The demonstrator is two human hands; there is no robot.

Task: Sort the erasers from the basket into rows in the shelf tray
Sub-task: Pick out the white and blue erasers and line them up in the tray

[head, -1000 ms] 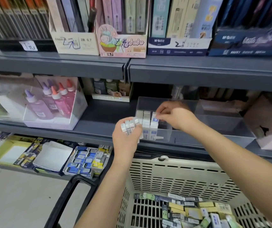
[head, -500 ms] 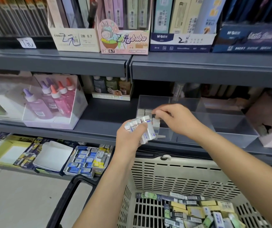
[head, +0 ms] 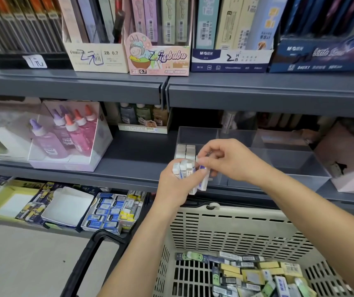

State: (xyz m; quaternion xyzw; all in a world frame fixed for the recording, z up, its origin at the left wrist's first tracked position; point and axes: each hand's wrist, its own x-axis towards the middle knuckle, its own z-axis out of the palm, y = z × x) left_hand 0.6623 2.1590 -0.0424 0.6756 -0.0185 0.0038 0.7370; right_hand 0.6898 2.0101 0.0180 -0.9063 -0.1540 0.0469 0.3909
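My left hand grips a bundle of white erasers upright, just in front of the clear shelf tray. My right hand pinches one white-and-blue eraser at the right end of that bundle. Two short rows of white erasers stand in the tray's front left compartment. Below, the beige slotted basket holds several mixed erasers in white, yellow, green and dark sleeves.
The grey shelf also carries a box of glue bottles on the left and a pink box on the right. Boxes of pencil leads line the upper shelf. A black basket handle sticks out at lower left.
My right hand came back from the tray rows to the bundle in my left hand and took hold of one eraser there. My left hand rose slightly toward the tray.
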